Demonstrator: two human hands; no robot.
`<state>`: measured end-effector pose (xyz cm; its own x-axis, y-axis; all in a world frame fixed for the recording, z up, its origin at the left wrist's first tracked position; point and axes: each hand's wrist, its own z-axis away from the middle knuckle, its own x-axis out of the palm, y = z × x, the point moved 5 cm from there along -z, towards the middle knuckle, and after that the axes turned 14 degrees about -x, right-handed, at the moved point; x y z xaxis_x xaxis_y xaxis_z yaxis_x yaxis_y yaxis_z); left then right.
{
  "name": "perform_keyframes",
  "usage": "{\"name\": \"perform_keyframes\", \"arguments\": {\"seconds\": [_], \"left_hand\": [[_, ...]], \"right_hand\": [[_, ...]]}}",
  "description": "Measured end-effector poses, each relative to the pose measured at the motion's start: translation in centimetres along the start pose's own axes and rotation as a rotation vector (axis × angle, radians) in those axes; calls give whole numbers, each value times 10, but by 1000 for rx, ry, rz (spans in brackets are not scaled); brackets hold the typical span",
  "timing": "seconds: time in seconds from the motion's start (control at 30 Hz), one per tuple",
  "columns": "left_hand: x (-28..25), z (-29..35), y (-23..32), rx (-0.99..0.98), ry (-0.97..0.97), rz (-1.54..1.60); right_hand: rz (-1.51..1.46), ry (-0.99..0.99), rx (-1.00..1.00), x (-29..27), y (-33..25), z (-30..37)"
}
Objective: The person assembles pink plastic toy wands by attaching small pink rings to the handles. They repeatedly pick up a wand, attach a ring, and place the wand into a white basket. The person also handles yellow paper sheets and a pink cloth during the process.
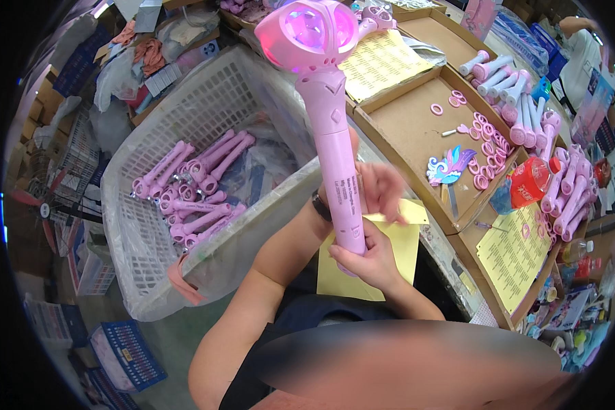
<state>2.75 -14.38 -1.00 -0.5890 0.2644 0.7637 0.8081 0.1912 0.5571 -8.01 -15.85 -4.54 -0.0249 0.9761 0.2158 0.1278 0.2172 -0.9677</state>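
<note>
The right hand (374, 256) is clamped around the lower end of a pink wand (333, 130), which is tilted in front of the person over a yellow sheet (342, 283), its rounded head (307, 34) lit pink and purple at the top. The left hand (383, 191), a black band (320, 206) at its wrist, is behind the wand with fingers blurred and loosely curled, and I cannot tell whether it grips. To the left a white basket (126, 253) holds pink handles (197, 205), and to the right a cardboard tray (403, 130) bears pink rings (485, 147) and a blue-and-purple wing-shaped piece (451, 166)
</note>
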Motion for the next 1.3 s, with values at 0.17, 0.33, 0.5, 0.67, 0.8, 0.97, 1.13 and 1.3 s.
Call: {"name": "perform_keyframes", "arguments": {"seconds": [0.17, 0.33, 0.5, 0.67, 0.8, 0.97, 1.13, 1.3], "left_hand": [[-4, 9, -5, 52, 120, -3], [6, 40, -4, 464, 1009, -645], [6, 46, -5, 292, 1279, -805], [0, 34, -3, 201, 727, -514], [-10, 40, 6, 243, 915, -751], [-17, 83, 14, 34, 1370, -1523], [-32, 120, -6, -15, 1430, -1517], [-47, 139, -20, -48, 1463, -1365]], "right_hand": [[-10, 69, -23, -5, 4, 3], [382, 258, -194, -15, 5, 0], [757, 282, -288, -22, 3, 1], [311, 205, -156, -36, -4, 19], [80, 326, -62, -106, -48, 55], [198, 693, -391, -254, -168, 77], [431, 1151, -272, -348, -205, 78], [587, 1128, -560, -335, -187, 103]]}}
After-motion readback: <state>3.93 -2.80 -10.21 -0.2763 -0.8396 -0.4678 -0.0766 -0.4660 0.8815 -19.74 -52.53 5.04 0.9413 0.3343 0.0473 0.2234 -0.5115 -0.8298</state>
